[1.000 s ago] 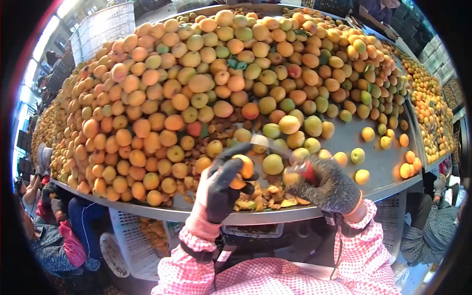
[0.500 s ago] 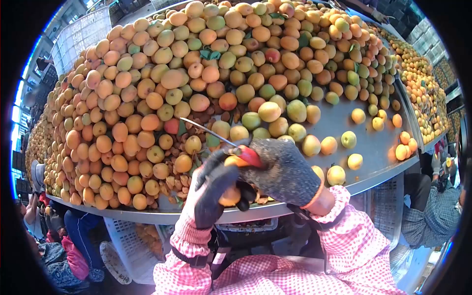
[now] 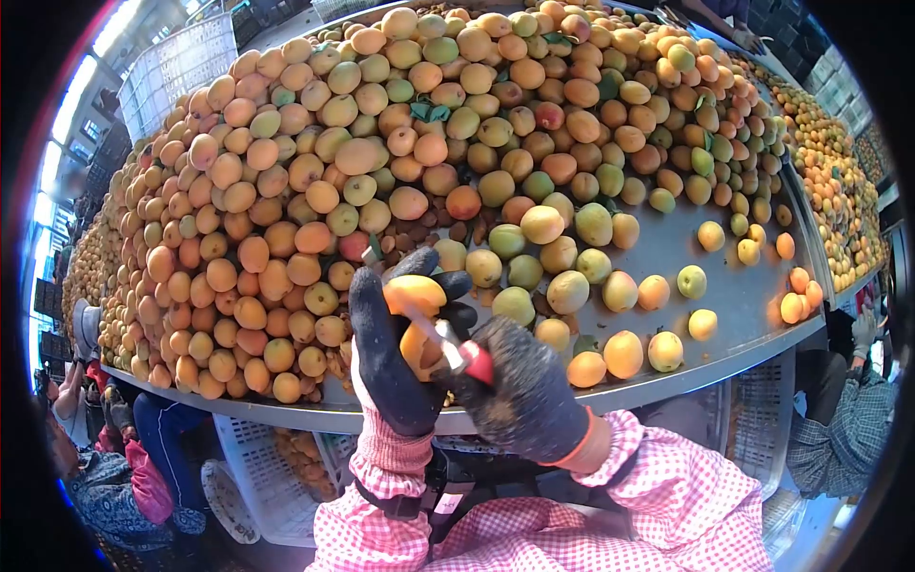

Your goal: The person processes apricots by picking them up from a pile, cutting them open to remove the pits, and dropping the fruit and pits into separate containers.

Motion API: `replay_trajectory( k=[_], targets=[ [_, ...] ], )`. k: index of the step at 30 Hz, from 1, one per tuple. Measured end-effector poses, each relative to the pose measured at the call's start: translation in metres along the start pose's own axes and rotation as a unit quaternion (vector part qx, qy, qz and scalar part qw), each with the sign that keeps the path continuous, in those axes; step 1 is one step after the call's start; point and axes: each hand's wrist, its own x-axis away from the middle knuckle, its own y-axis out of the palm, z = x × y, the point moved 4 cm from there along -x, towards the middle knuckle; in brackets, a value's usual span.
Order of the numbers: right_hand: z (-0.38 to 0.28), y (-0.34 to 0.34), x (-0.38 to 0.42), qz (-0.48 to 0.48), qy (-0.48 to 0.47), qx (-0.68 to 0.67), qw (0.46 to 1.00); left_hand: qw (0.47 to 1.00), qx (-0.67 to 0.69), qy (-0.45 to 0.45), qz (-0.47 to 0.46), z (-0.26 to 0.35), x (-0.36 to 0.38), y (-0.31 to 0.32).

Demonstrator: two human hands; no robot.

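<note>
My left hand [image 3: 393,367], in a dark glove, is closed around an apricot cut open into two orange parts [image 3: 416,295], one above the other. My right hand [image 3: 526,393], also gloved, grips a small knife by its red handle [image 3: 477,363]. The knife's blurred blade points up and left, over the cut apricot. Both hands are close together above the near edge of the metal table [image 3: 667,253]. Beyond them rises a large heap of whole apricots [image 3: 315,162]. Several loose apricots lie to the right of my right hand, among them a yellow-orange one [image 3: 622,355].
White plastic crates stand below the table, one at the left [image 3: 272,496] and one at the right [image 3: 762,410]. Another white crate [image 3: 179,74] is at the far left. A person in a checked sleeve [image 3: 843,439] sits at the right; other people sit at the left.
My left hand has turned and risen, showing the apricot opened into two parts. The knife, extended up-left before, now lies across the fruit. The view has shifted slightly.
</note>
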Motion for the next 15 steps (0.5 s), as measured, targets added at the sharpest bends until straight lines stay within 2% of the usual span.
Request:
replay_trajectory(
  k=[1, 2, 3, 4, 5, 6, 7, 8, 10, 11, 12, 13, 14, 15],
  targets=[
    [0.0, 0.003, 0.0, -0.003, -0.001, 0.001, 1.0, 0.991, 0.104, -0.075, 0.046, 0.003, -0.001, 0.005],
    [-0.003, 0.006, 0.001, -0.006, -0.04, 0.044, 0.998, 0.964, 0.204, -0.148, 0.089, 0.006, -0.004, 0.011],
    [-0.007, 0.008, 0.002, -0.009, -0.079, 0.087, 0.993, 0.964, 0.203, -0.148, 0.09, 0.005, -0.007, 0.009],
    [-0.008, 0.008, 0.001, -0.009, -0.079, 0.086, 0.993, 0.951, 0.207, -0.2, 0.113, -0.001, -0.009, 0.005],
    [-0.006, 0.007, -0.001, -0.011, -0.032, 0.036, 0.999, 0.936, 0.21, -0.25, 0.134, -0.006, -0.009, 0.001],
    [-0.003, 0.006, -0.005, -0.013, 0.015, -0.013, 1.0, 0.933, 0.219, -0.253, 0.136, -0.008, -0.008, 0.0],
    [-0.015, -0.011, -0.011, 0.004, -0.067, -0.048, 0.997, 0.933, 0.218, -0.252, 0.136, -0.007, -0.009, -0.002],
    [-0.004, -0.014, -0.007, 0.005, 0.033, -0.155, 0.987, 0.917, 0.258, -0.276, 0.126, -0.009, -0.008, -0.003],
    [-0.008, -0.043, -0.012, 0.028, 0.121, -0.394, 0.911, 0.877, 0.339, -0.323, 0.108, -0.013, -0.005, -0.004],
    [-0.014, -0.054, -0.015, 0.045, 0.114, -0.383, 0.916, 0.853, 0.378, -0.347, 0.097, -0.015, -0.002, -0.002],
    [-0.019, -0.064, -0.016, 0.064, 0.109, -0.371, 0.92, 0.851, 0.379, -0.351, 0.097, -0.017, 0.001, -0.002],
    [-0.022, -0.073, -0.015, 0.06, 0.196, -0.347, 0.915, 0.853, 0.382, -0.344, 0.09, -0.017, 0.002, -0.001],
    [-0.019, -0.076, -0.015, 0.06, 0.197, -0.343, 0.916, 0.856, 0.385, -0.335, 0.084, -0.017, 0.001, 0.0],
    [-0.018, -0.078, -0.015, 0.04, 0.17, -0.316, 0.932, 0.81, 0.459, -0.363, 0.043, -0.03, 0.003, -0.004]
  ],
)
